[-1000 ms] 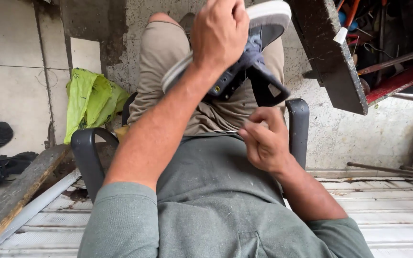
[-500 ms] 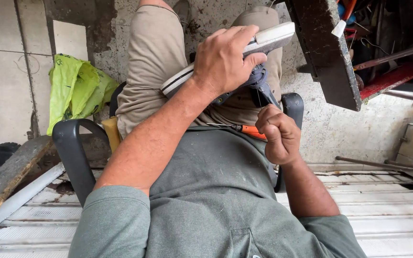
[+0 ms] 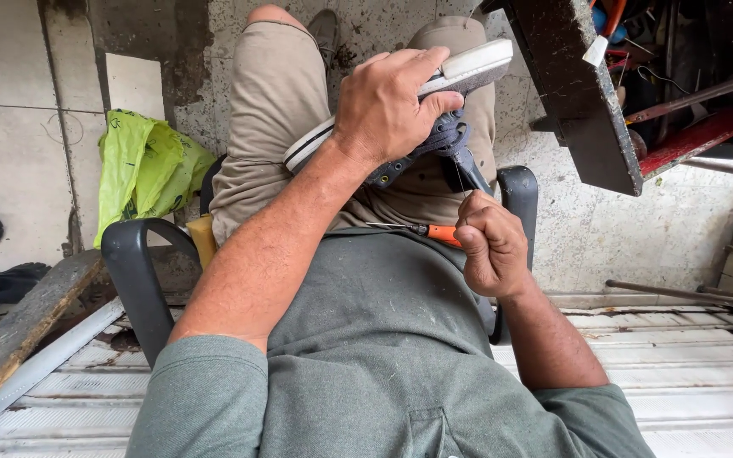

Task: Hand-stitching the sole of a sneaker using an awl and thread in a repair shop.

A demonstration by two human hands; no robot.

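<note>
Shoe gripped sole-up over the lap, awl held just below it.

Left hand wraps the white-soled dark shoe, fingers clamped over the sole edge, its long axis running from the knee side up toward the dark workbench. Right hand sits directly beneath the shoe's upper, fingers curled tight around an orange-handled awl whose thin metal tip points leftward across the grey shirt; a fine thread seems to run from fist to upper. Right hand is the nearer to the seam. Green bag lies beside the chair arm.

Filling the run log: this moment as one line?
left hand: grips sneaker | right hand: fisted, pulling thread | orange-handled awl: on lap
</note>
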